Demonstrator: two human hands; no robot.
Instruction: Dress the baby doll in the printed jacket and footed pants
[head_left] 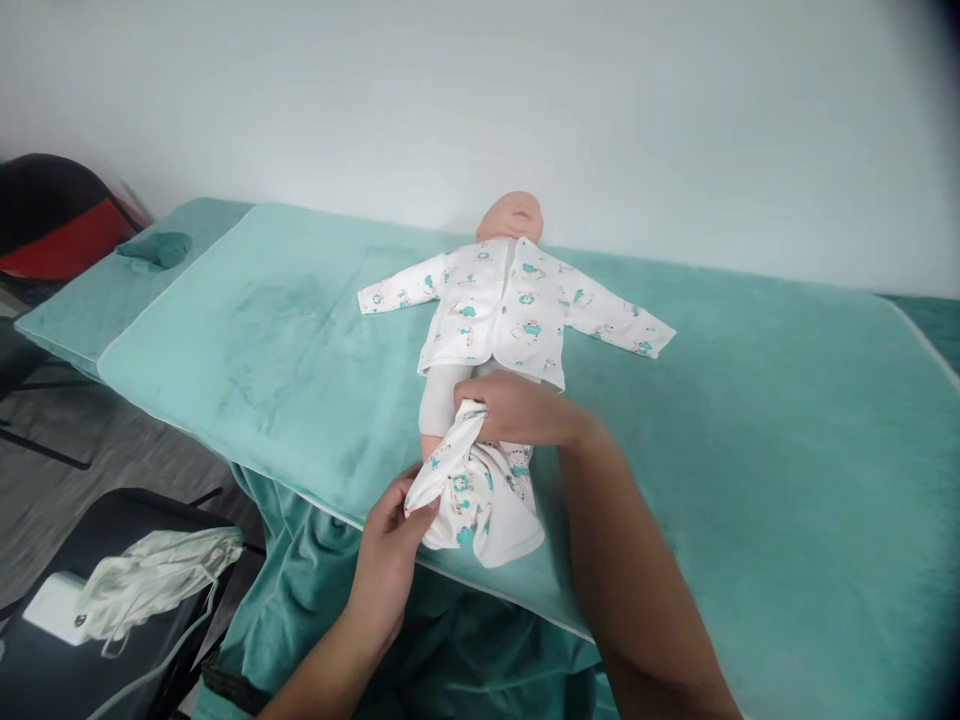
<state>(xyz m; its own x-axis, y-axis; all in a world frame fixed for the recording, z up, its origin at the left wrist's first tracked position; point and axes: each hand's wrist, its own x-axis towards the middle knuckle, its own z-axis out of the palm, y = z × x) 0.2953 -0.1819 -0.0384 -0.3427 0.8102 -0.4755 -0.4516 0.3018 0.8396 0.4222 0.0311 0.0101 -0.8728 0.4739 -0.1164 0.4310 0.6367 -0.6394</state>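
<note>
A baby doll [504, 218] lies on its back on the green-covered bed, its head toward the wall. It wears a white printed jacket [487, 310] with the sleeves spread to both sides. White printed baby pants [480, 490] are bunched around the doll's lower legs. My left hand [401, 515] pinches the edge of the pants at the lower left. Higher up, my right hand [499, 405] grips their upper edge over the legs. One white-covered thigh [446, 395] shows at the left; the doll's feet are hidden in the cloth.
The green bed cover [750, 450] stretches to both sides, with a white wall [450, 100] behind. At the lower left, a black chair [67, 540] holds a pale cloth [157, 580] and a white box-like object [56, 608]. A black and red chair [60, 220] stands farther left.
</note>
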